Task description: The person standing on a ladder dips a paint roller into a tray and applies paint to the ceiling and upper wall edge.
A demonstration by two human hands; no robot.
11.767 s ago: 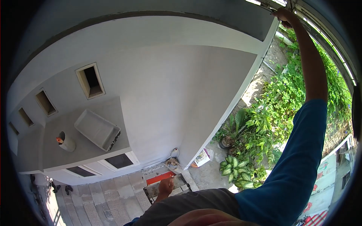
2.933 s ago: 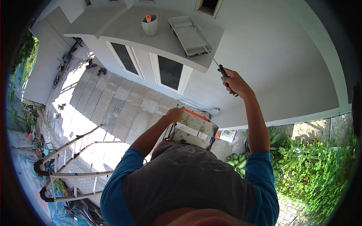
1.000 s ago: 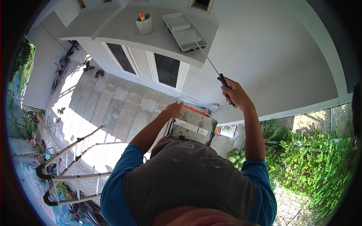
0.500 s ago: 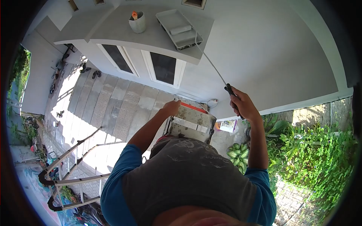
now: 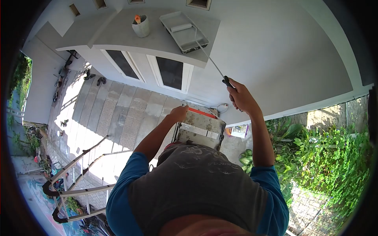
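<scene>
My right hand (image 5: 244,97) is closed around the black handle of a paint roller (image 5: 212,61). The roller's white sleeve rests in the far part of a paint tray (image 5: 195,46), which lies on a grey ledge. My left hand (image 5: 179,113) is closed on the left end of the red-edged top of a paint-spattered stepladder (image 5: 201,120), just in front of my body. Beyond the tray's left side, a white paint-smeared bucket (image 5: 141,29) stands on the ledge with an orange-handled tool (image 5: 138,19) in it.
The grey ledge (image 5: 118,33) juts from the wall above two dark windows (image 5: 169,72). Far below lies a tiled floor (image 5: 136,102). Metal ladder rails (image 5: 84,191) stand at the lower left. Green plants (image 5: 327,161) grow on the right, and a colourful bag (image 5: 238,131) sits near the wall.
My right hand has moved forward and left, pushing the roller sleeve from the middle of the tray toward its far end. My left hand stays on the stepladder.
</scene>
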